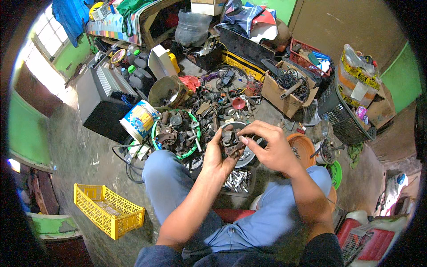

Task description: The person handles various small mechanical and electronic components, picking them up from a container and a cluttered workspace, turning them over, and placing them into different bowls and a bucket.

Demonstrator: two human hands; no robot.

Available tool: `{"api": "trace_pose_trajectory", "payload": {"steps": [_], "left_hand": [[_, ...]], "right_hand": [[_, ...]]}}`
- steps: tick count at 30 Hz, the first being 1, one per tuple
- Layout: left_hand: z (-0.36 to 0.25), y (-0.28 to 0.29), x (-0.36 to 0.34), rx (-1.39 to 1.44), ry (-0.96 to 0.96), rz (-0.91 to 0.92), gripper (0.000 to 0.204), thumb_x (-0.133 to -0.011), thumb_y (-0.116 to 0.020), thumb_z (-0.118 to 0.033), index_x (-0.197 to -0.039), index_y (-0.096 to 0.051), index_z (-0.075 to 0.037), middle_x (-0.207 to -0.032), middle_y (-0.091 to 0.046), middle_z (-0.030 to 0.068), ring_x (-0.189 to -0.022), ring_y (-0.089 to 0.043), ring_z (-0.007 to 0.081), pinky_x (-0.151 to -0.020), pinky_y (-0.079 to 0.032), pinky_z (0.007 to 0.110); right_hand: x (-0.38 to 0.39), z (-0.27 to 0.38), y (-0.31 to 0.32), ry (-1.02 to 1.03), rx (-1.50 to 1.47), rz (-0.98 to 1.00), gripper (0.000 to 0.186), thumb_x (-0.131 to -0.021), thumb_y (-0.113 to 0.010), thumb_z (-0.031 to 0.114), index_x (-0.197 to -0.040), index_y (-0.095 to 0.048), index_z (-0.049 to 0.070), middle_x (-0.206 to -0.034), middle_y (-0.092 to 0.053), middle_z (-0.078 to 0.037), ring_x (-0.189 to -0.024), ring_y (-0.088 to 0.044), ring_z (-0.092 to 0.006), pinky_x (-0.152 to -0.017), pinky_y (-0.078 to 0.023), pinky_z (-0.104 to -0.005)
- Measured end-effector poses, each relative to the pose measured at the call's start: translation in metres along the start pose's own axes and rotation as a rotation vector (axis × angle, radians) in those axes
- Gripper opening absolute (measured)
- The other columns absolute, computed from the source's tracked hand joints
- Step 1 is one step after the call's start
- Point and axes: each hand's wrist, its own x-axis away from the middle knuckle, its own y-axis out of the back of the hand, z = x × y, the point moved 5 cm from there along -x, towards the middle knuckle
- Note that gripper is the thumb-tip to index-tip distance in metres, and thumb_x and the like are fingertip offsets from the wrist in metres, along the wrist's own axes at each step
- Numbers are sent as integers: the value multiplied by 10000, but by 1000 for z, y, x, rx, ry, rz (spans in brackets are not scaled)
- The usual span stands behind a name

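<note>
My left hand [217, 156] is closed around a dark, rusty metal part [233, 150], held over a round bowl [245, 161]. Thumb and fingers of my right hand [268, 144] come together at the upper end of that part. Whether they grip it or some smaller piece is hidden. Beneath my hands stands a clear tub [249, 190] with many silvery metal pieces [236, 180]. To the left, a green-rimmed basin [155, 141] is heaped with greasy metal parts [171, 133]. An orange basin [307, 140] sits to the right of my right hand.
Loose parts [213, 104] spread over the floor ahead. A yellow crate [93, 209] lies at the left. Around stand a patterned bucket [138, 120], a black metal case [95, 107], a cardboard box [278, 91] of cables and a dark perforated basket [344, 115]. My knees [162, 171] flank the work.
</note>
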Motion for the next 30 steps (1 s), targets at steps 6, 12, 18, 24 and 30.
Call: {"api": "trace_pose_trajectory", "payload": {"steps": [6, 12, 18, 24, 30], "left_hand": [[0, -1, -9, -75, 25, -48, 348, -1060, -362, -302, -1214, -565, -65, -1139, -645, 147, -1047, -638, 279, -904, -531, 432], [1, -6, -27, 60, 36, 38, 338, -1045, -352, -246, -1198, -579, -47, -1168, -650, 174, -1089, -628, 300, -968, -510, 456], [9, -1, -44, 63, 104, 128, 360, -1039, -368, -226, -1272, -573, -43, -1195, -651, 168, -1068, -636, 285, -965, -511, 449], [10, 2, -57, 114, 127, 169, 352, -1039, -370, -225, -1251, -583, -43, -1216, -633, 174, -1100, -619, 294, -938, -510, 475], [9, -3, -54, 68, 78, -45, 343, -1040, -361, -223, -1213, -587, -31, -1183, -637, 193, -1108, -611, 297, -981, -488, 507]], "right_hand": [[9, -10, 3, -19, 54, 76, 202, -842, -686, 20, -1042, -711, 10, -1032, -686, -152, -953, -686, -301, -856, -536, -377], [10, -22, 3, -17, 86, 139, 240, -843, -704, 88, -1081, -697, 51, -1102, -629, -137, -994, -661, -346, -859, -539, -420], [11, -37, -2, -73, 163, 191, 271, -838, -729, 121, -1101, -690, 70, -1118, -615, -126, -976, -661, -350, -851, -537, -433], [7, -53, -1, -33, 145, 128, 232, -860, -706, 127, -1067, -660, 33, -1082, -621, -163, -980, -647, -384, -858, -528, -443], [-5, -51, 7, -232, -15, 21, 218, -902, -680, 117, -1047, -616, -34, -1027, -678, -193, -936, -704, -319, -758, -592, -398]]}}
